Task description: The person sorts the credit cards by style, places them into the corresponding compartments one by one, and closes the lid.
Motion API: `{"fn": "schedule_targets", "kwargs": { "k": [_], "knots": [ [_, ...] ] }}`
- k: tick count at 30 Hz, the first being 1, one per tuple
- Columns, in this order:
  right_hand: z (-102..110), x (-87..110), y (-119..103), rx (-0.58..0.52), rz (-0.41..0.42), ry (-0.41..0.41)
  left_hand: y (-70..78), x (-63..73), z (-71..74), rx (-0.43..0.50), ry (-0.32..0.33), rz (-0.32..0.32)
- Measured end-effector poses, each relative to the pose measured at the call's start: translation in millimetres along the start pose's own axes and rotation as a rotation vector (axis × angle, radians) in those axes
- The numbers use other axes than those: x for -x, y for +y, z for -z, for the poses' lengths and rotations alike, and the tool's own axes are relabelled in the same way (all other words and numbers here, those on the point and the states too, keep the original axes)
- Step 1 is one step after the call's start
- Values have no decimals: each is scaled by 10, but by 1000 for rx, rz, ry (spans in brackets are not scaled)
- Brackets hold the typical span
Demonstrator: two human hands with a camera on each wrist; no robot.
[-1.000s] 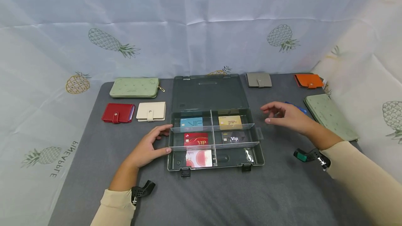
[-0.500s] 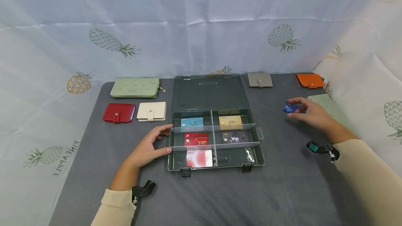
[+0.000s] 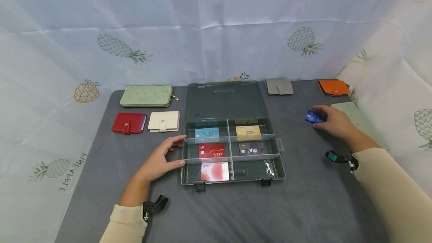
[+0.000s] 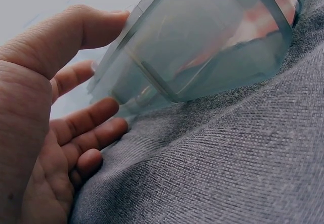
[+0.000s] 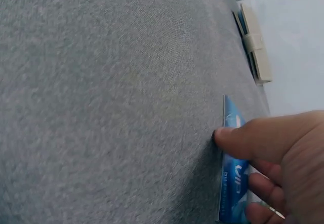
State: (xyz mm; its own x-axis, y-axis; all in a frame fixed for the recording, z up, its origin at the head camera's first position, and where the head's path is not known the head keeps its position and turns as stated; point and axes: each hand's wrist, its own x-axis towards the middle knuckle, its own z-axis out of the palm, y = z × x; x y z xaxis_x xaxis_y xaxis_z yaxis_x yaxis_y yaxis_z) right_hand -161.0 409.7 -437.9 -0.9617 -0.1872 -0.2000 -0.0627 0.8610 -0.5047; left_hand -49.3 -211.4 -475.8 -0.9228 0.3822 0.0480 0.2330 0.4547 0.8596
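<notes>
A blue VIP card [image 5: 234, 183] is pinched between the thumb and fingers of my right hand [image 3: 334, 120], tilted up over the cloth on the right side. My left hand [image 3: 159, 160] rests at the left wall of a grey see-through divided box [image 3: 206, 181], thumb and forefinger touching its edge with fingers relaxed. The box's lid is folded back. In its compartments lie a light blue card [image 3: 206, 133], a gold card [image 3: 248, 132], a red card [image 3: 211, 150], a black card [image 3: 251, 148] and a pink-and-white card [image 3: 215, 171].
At left lie a green zip wallet [image 3: 146, 96], a red card holder [image 3: 127, 123] and a cream one [image 3: 164, 121]. Across at right are a grey card holder [image 3: 279, 86], an orange one [image 3: 333, 87] and a green wallet [image 3: 351, 110], partly hidden by my right hand.
My right hand has reached to the right, away from the box, and taken hold of the blue card, which now shows more of its face. The left hand has stayed at the box.
</notes>
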Motion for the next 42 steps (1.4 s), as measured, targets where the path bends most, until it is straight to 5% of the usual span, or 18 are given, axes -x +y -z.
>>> {"fn": "schedule_targets", "kwargs": {
  "k": [19, 26, 36, 42],
  "knots": [
    [90, 65, -99, 62, 101, -108, -20, 17, -25, 14, 0, -2],
    [203, 113, -218, -18, 80, -174, -11, 18, -23, 17, 4, -3],
    [233, 227, -747, -235, 116, -230, -24, 1, -2, 12, 6, -24],
    [76, 279, -1155, -364, 213, -378, -30, -13, -4, 4, 4, -21]
  ]
}}
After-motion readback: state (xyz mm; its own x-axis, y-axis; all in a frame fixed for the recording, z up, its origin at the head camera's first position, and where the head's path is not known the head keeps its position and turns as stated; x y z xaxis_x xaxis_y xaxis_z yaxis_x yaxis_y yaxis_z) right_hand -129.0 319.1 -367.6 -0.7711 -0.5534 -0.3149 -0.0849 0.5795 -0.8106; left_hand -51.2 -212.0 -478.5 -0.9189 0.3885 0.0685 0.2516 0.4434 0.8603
